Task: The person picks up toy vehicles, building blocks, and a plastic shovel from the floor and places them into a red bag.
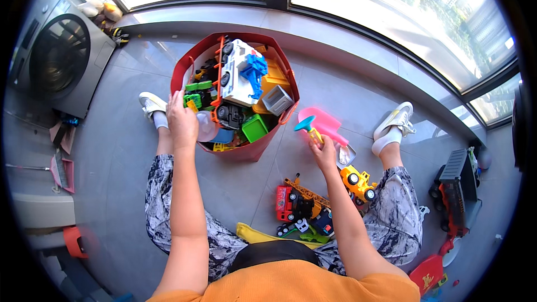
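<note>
My left hand rests on the near left rim of a red toy bin; whether its fingers grip the rim is hard to tell. A white toy truck with a blue crane part lies on top of the heaped toys inside. Among them are a green box, a grey basket and a translucent cup. Right of the bin, my right hand holds a small toy with a teal funnel-shaped end and a yellow handle. Beneath it on the floor lies a pink toy shovel.
Between my legs lie a red toy truck with crane and a yellow toy loader. A large toy dump truck stands at the right. On the left are a washing machine and a dustpan. A window ledge runs behind the bin.
</note>
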Motion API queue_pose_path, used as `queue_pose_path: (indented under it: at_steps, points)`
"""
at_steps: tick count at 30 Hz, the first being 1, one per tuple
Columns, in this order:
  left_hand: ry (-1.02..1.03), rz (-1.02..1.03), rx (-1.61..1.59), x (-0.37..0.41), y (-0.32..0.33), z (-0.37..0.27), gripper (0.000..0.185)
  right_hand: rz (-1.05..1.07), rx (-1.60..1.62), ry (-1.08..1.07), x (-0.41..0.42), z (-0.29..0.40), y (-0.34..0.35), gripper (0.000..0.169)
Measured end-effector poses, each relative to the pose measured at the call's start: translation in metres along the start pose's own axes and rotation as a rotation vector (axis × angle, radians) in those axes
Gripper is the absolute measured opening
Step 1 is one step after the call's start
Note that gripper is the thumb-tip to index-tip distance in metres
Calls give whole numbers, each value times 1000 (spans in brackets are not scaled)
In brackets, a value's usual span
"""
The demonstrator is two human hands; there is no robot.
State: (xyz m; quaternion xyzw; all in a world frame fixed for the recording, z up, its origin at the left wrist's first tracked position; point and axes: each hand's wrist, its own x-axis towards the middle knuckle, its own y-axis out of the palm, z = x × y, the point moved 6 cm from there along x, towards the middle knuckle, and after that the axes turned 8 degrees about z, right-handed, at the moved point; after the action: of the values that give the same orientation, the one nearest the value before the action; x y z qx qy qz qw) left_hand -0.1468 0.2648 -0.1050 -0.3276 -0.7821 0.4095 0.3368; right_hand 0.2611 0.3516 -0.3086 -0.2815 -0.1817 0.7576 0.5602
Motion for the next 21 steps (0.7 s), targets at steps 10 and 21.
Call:
queue_pose_path:
  at_steps: [10, 21]
  points:
    - [24, 98, 166, -1, -8, -7, 35, -11, 453, -359, -7, 218, -67, 46]
    - [1, 324, 469, 24, -19, -19, 38, -131, 49, -818, -12, 368, -15, 38]
